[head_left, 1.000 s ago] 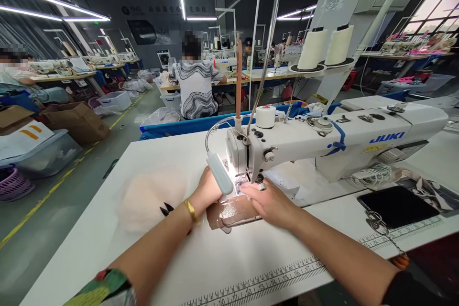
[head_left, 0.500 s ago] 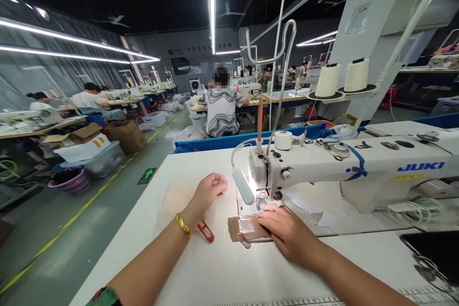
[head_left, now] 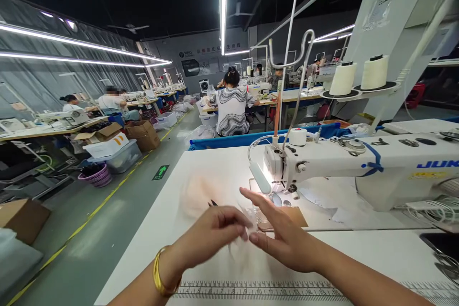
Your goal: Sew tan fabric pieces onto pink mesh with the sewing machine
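Observation:
My left hand (head_left: 218,232), with a gold bracelet at the wrist, is closed in front of the sewing machine (head_left: 322,162). Something thin and pale, blurred by motion, shows at its fingertips. Close on its right, my right hand (head_left: 283,234) has its thumb and fingers apart, with nothing plainly held. Behind the right hand, a brown taped piece (head_left: 296,215) lies by the needle area. Sheer pale pink fabric (head_left: 201,191) lies on the white table left of the machine. Dark pointed tips (head_left: 213,202) show just behind my left hand.
A printed ruler (head_left: 258,290) runs along the table's near edge. Two thread cones (head_left: 343,79) stand behind the machine. A dark flat object (head_left: 441,248) lies at the right. Beyond the blue cloth trough (head_left: 229,142), a person in a patterned shirt (head_left: 233,112) sits at another machine.
Both hands have moved nearer to me and closer together. My right hand has left the brown piece and spread its fingers. The view has shifted left, and the red-orange tool is no longer visible.

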`<act>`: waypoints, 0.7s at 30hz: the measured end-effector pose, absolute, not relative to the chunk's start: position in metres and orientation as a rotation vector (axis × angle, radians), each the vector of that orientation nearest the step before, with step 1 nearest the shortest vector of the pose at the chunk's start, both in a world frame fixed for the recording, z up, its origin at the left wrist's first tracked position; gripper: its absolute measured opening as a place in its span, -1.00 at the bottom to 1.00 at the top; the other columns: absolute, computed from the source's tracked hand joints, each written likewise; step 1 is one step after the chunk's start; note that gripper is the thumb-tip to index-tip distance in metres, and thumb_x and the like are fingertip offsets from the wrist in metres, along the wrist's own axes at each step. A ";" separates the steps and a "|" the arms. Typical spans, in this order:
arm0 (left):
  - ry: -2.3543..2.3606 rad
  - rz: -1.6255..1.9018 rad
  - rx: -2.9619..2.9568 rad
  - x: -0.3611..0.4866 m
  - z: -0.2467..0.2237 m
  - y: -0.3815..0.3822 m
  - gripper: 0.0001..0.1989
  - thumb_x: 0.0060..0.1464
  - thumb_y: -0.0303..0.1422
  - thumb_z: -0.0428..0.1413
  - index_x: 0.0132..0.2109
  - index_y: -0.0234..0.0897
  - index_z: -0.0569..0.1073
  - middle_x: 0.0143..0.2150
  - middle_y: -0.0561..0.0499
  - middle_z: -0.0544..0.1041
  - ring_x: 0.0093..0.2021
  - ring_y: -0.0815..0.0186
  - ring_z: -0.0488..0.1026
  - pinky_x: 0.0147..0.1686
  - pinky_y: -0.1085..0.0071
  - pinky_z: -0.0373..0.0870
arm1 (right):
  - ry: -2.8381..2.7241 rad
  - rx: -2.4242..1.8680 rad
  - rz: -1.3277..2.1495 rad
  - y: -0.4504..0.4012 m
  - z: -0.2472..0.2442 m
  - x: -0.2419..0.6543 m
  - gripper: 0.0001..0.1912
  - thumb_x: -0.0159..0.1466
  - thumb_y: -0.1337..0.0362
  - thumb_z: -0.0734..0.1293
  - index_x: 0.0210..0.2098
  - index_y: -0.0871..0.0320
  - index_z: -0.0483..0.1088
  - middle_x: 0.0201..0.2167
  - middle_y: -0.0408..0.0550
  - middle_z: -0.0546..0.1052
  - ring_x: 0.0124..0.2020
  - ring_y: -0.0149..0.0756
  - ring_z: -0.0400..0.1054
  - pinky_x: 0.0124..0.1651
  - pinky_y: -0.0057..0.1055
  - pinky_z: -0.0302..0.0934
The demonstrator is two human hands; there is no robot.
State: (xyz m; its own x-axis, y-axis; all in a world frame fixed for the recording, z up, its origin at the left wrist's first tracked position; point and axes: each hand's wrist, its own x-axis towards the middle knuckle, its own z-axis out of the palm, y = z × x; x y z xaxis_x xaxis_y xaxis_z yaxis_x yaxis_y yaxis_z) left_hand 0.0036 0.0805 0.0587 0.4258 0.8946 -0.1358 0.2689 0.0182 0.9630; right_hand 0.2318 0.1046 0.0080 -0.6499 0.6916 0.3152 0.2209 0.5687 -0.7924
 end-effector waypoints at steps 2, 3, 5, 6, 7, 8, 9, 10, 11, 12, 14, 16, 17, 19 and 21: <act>0.999 0.524 1.542 0.003 0.066 0.064 -0.86 0.16 -0.30 0.18 -0.25 -0.25 0.60 -0.37 0.04 0.54 -0.32 0.32 0.45 -0.26 0.41 0.35 | -2.180 -0.611 1.364 0.111 0.012 0.223 -0.12 0.30 0.00 0.48 0.46 -0.05 0.04 0.37 0.11 0.30 0.37 0.01 0.20 0.38 0.03 0.12; 0.986 0.474 1.530 0.001 0.068 0.058 -0.85 0.17 -0.28 0.17 -0.26 -0.25 0.59 -0.40 0.06 0.50 -0.35 0.34 0.44 -0.28 0.42 0.34 | -2.143 -0.534 1.559 0.115 0.011 0.219 -0.14 0.22 -0.03 0.54 0.39 -0.02 0.17 0.23 0.06 0.43 0.26 -0.03 0.32 0.31 -0.03 0.20; 1.017 0.451 1.521 -0.009 0.071 0.051 -0.84 0.17 -0.26 0.16 -0.25 -0.25 0.55 -0.44 0.10 0.43 -0.42 0.37 0.39 -0.34 0.45 0.32 | -2.024 -0.432 1.909 0.124 0.008 0.208 -0.25 0.05 -0.04 0.63 0.13 0.06 0.40 -0.18 -0.12 0.54 -0.09 -0.21 0.45 0.00 -0.27 0.35; 1.052 0.470 1.536 -0.016 0.071 0.050 -0.82 0.17 -0.24 0.16 -0.23 -0.26 0.55 -0.45 0.11 0.41 -0.43 0.38 0.37 -0.37 0.46 0.30 | -1.966 -0.434 2.039 0.129 0.006 0.203 -0.32 -0.01 -0.03 0.66 -0.01 0.09 0.45 -0.33 -0.21 0.49 -0.25 -0.31 0.41 -0.17 -0.39 0.31; 1.099 0.508 1.561 -0.026 0.070 0.052 -0.80 0.17 -0.22 0.16 -0.21 -0.26 0.55 -0.45 0.11 0.39 -0.44 0.39 0.34 -0.40 0.47 0.28 | -1.915 -0.467 2.131 0.133 0.005 0.198 -0.38 -0.05 -0.02 0.68 -0.14 0.12 0.46 -0.44 -0.26 0.43 -0.37 -0.39 0.34 -0.30 -0.48 0.23; 1.158 0.555 1.587 -0.036 0.069 0.056 -0.77 0.17 -0.19 0.16 -0.19 -0.27 0.56 -0.45 0.11 0.38 -0.44 0.39 0.32 -0.42 0.49 0.24 | -1.872 -0.521 2.186 0.136 0.004 0.193 -0.43 -0.07 0.00 0.68 -0.24 0.14 0.44 -0.49 -0.28 0.40 -0.44 -0.44 0.27 -0.38 -0.52 0.16; 1.224 0.606 1.603 -0.047 0.068 0.061 -0.74 0.18 -0.16 0.15 -0.17 -0.27 0.56 -0.45 0.11 0.37 -0.43 0.39 0.29 -0.44 0.49 0.21 | -1.828 -0.566 2.202 0.140 0.004 0.188 -0.46 -0.06 0.00 0.68 -0.31 0.15 0.41 -0.51 -0.26 0.41 -0.48 -0.46 0.24 -0.41 -0.52 0.13; 1.294 0.663 1.610 -0.058 0.066 0.068 -0.71 0.19 -0.13 0.14 -0.15 -0.26 0.57 -0.45 0.11 0.36 -0.44 0.39 0.27 -0.47 0.50 0.17 | -1.764 -0.585 2.193 0.144 0.005 0.182 -0.48 -0.03 -0.01 0.66 -0.36 0.15 0.39 -0.49 -0.22 0.44 -0.48 -0.45 0.25 -0.40 -0.50 0.15; 1.360 0.722 1.609 -0.068 0.064 0.076 -0.68 0.19 -0.09 0.14 -0.14 -0.26 0.57 -0.46 0.11 0.35 -0.46 0.40 0.24 -0.49 0.50 0.13 | -1.684 -0.581 2.167 0.148 0.006 0.174 -0.49 0.01 -0.03 0.63 -0.37 0.14 0.36 -0.45 -0.18 0.47 -0.47 -0.43 0.29 -0.38 -0.47 0.19; 1.433 0.794 1.602 -0.077 0.062 0.085 -0.65 0.18 -0.06 0.14 -0.15 -0.26 0.57 -0.48 0.12 0.34 -0.48 0.40 0.21 -0.51 0.50 0.10 | -1.593 -0.583 2.116 0.154 0.006 0.166 -0.49 0.03 -0.05 0.61 -0.37 0.13 0.35 -0.42 -0.15 0.49 -0.45 -0.40 0.33 -0.35 -0.44 0.23; 1.574 0.958 1.588 -0.093 0.058 0.104 -0.58 0.15 0.01 0.12 -0.14 -0.26 0.56 -0.49 0.13 0.33 -0.51 0.40 0.19 -0.52 0.48 0.10 | -1.445 -0.625 1.956 0.170 0.006 0.146 -0.50 0.05 -0.08 0.57 -0.35 0.12 0.34 -0.38 -0.13 0.49 -0.40 -0.35 0.38 -0.30 -0.40 0.28; 1.710 1.068 1.586 -0.104 0.053 0.125 -0.55 0.14 0.04 0.07 -0.16 -0.27 0.56 -0.48 0.11 0.36 -0.53 0.39 0.21 -0.52 0.46 0.14 | -1.338 -0.773 1.771 0.191 0.001 0.123 -0.49 0.04 -0.11 0.54 -0.36 0.12 0.31 -0.42 -0.16 0.45 -0.41 -0.37 0.37 -0.34 -0.45 0.24; 1.764 1.095 1.589 -0.108 0.051 0.135 -0.56 0.15 0.03 0.06 -0.17 -0.27 0.55 -0.47 0.10 0.39 -0.53 0.38 0.23 -0.51 0.45 0.17 | -1.314 -0.819 1.716 0.203 -0.004 0.112 -0.50 0.05 -0.12 0.51 -0.35 0.11 0.30 -0.41 -0.17 0.45 -0.41 -0.39 0.37 -0.37 -0.47 0.21; 1.861 1.109 1.606 -0.114 0.045 0.153 -0.61 0.17 -0.02 0.04 -0.19 -0.25 0.54 -0.45 0.09 0.44 -0.54 0.37 0.27 -0.48 0.43 0.21 | -1.293 -0.908 1.609 0.226 -0.014 0.092 -0.56 0.11 -0.09 0.46 -0.31 0.10 0.31 -0.40 -0.18 0.44 -0.44 -0.41 0.35 -0.42 -0.49 0.16; 1.968 1.099 1.638 -0.119 0.037 0.166 -0.66 0.19 -0.08 0.02 -0.24 -0.23 0.53 -0.46 0.09 0.47 -0.51 0.33 0.32 -0.44 0.41 0.22 | -1.315 -0.998 1.506 0.244 -0.024 0.077 -0.66 0.19 -0.01 0.40 -0.29 0.10 0.31 -0.41 -0.19 0.44 -0.48 -0.42 0.33 -0.45 -0.49 0.13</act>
State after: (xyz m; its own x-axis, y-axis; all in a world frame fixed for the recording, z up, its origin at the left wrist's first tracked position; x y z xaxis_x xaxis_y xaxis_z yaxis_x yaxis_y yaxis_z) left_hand -0.1193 0.1661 0.0372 -0.2681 0.9417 0.2035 0.6673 0.0291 0.7442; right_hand 0.0774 0.2442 -0.0238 -0.2937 0.9556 -0.0227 -0.1062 -0.0562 -0.9928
